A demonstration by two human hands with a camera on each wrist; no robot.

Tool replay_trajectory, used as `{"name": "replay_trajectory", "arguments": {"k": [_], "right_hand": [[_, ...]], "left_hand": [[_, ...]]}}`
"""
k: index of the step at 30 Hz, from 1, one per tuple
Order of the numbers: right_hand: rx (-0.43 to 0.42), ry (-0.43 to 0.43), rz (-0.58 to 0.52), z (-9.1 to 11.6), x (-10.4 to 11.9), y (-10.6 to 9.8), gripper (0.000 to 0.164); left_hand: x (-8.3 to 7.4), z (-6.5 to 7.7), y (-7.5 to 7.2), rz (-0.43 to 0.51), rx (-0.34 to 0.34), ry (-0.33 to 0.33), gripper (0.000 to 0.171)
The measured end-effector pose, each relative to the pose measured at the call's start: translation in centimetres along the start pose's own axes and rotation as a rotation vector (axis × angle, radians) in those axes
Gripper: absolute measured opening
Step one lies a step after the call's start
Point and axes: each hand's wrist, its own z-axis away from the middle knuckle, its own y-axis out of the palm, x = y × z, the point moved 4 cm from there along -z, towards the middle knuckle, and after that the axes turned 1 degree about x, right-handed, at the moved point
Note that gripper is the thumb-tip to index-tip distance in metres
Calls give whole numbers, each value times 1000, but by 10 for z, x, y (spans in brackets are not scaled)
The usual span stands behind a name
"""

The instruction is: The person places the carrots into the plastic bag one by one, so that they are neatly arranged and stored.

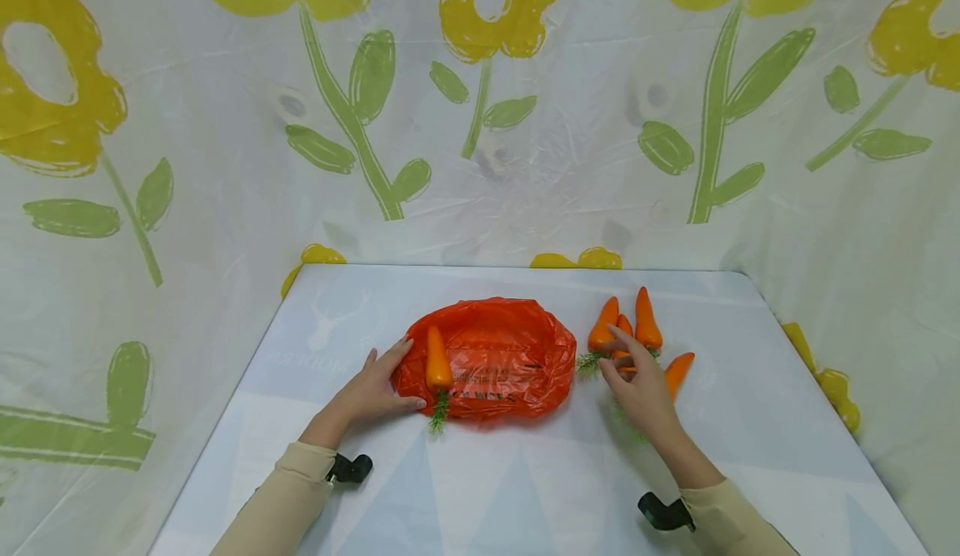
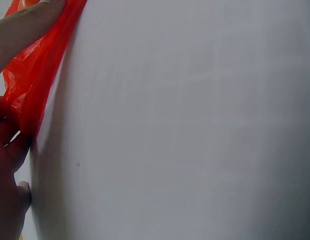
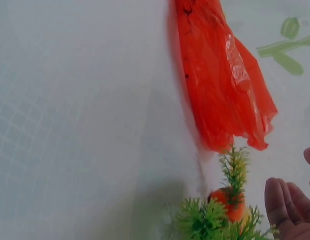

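Carrots (image 1: 648, 323): one lies on the red bag (image 1: 517, 356), four remain beside it on the surface (image 1: 480, 498). My left hand (image 1: 375, 391) grips the bag's edge; right hand (image 1: 641, 393), fingers parted, holds nothing.

A pale tabletop (image 1: 577, 473) with rounded far corners, printed with light blue triangles (image 1: 519, 506) and a faint antlered head (image 1: 337, 323) toward the far left, carries a red plastic bag (image 1: 517, 356) spread open near its middle. Right of the bag lie four orange carrots (image 1: 648, 323), three bunched with tips pointing away, the fourth nearer the front, slanting right.
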Motion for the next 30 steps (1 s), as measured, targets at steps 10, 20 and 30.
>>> {"name": "replay_trajectory", "arguments": {"k": [10,20,30], "right_hand": [[-69,10,45,7,-10,-15,56],[-113,40,88,18,-22,-27,53],[-185,111,207,23,-28,-38,50]], "left_hand": [[0,0,0,-23,-8,17,111],[0,0,0,-2,-2,6,111],[1,-1,1,-17,-11,19,111]]}}
